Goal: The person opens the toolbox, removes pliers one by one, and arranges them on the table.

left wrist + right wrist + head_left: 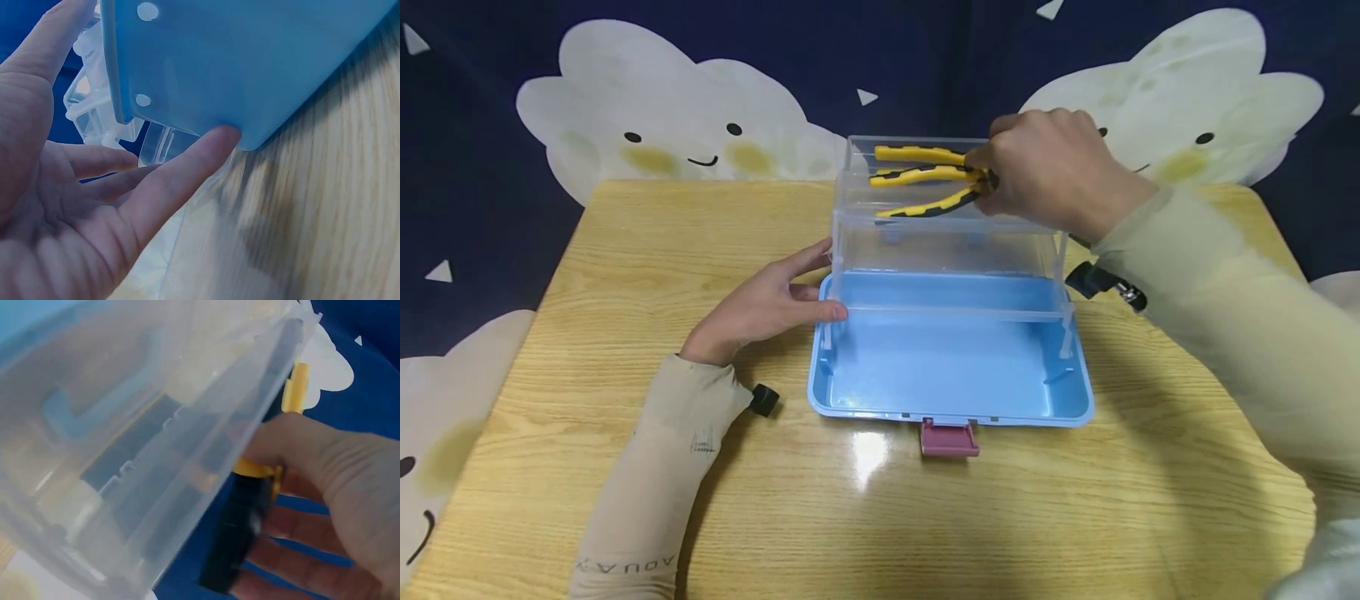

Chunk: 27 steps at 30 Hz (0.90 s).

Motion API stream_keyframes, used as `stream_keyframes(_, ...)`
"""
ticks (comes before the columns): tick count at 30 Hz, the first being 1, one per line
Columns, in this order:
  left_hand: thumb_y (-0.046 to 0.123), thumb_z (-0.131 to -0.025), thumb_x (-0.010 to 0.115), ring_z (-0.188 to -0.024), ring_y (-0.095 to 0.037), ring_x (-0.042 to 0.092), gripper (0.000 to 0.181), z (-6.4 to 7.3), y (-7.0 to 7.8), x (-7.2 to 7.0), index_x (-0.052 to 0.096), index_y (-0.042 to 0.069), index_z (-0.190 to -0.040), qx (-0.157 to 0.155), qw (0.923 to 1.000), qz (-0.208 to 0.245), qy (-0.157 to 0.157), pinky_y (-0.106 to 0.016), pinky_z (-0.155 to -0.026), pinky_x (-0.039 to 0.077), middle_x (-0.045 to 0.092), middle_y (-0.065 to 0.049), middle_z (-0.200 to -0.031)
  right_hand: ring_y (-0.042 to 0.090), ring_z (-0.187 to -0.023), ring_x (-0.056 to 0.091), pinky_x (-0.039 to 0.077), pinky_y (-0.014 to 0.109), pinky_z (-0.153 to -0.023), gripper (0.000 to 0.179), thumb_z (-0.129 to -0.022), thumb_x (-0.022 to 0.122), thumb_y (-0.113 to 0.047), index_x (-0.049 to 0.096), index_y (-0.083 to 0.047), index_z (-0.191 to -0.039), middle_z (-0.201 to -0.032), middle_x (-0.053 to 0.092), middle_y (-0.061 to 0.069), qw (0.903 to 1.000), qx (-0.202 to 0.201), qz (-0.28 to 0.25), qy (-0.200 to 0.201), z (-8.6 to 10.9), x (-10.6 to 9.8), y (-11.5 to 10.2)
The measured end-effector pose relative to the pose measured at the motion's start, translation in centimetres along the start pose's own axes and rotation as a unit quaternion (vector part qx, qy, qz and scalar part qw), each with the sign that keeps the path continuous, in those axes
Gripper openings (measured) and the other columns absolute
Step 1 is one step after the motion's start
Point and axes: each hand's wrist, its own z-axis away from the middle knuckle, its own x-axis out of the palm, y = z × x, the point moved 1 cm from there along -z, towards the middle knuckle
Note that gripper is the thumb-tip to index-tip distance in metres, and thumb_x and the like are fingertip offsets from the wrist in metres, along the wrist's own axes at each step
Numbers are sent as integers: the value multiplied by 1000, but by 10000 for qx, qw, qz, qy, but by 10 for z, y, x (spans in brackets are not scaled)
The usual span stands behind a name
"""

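Observation:
A light blue toolbox (940, 367) stands on the table with its clear upper trays (947, 250) raised over its back half. My right hand (1052, 171) holds pliers with yellow and black handles (925, 175) by their head end, over the upper tray. Another yellow handle (917, 154) shows just behind them. In the right wrist view, dark handles appear blurred through the clear plastic. My left hand (767, 300) rests against the toolbox's left side, thumb at the rim, fingers stretched toward the back. In the left wrist view, one fingertip (225, 134) touches the box's lower edge.
A maroon latch (950, 439) hangs from the toolbox's front edge. The wooden table (737, 508) extends around the box. Behind it hangs a dark blue cloth (820, 50) with smiling white clouds. Small black wrist devices show below both sleeves.

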Motion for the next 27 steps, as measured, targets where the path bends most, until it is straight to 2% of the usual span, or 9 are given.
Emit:
stream_keyframes(6,32,-88,85,-135,-27,64,102,-1,-1,-1,19,30,-166,-6,10000,72,3,-46,-110,54,30,-3,-171,31,-64,58,49,44,-47,33,-87,83,-19,78,-6,-117,-89,70,19,9939,-320,265,1027,9,10,1)
stream_keyframes(13,33,-88,85,-134,-28,64,101,-1,-4,-1,20,32,-166,26,9999,101,-22,-45,-109,55,31,-3,-171,36,-68,62,50,47,-49,38,-85,84,-15,76,-4,-121,-91,73,19,9798,-462,288,1925,20,18,7)
stream_keyframes(20,34,-87,85,-135,-28,64,101,0,-6,-4,20,32,-166,6,10000,47,24,-45,-109,55,31,-3,-171,36,-69,60,50,49,-51,38,-84,84,-10,76,-5,-121,-92,73,19,9680,-393,51,2478,29,20,15)
stream_keyframes(27,35,-89,84,-134,-27,64,100,2,-9,-8,20,32,-166,30,10000,-73,31,-45,-111,53,32,-1,-171,37,-73,63,51,51,-54,36,-85,85,-13,76,-8,-119,-90,73,18,9588,-377,-159,2811,39,22,16)
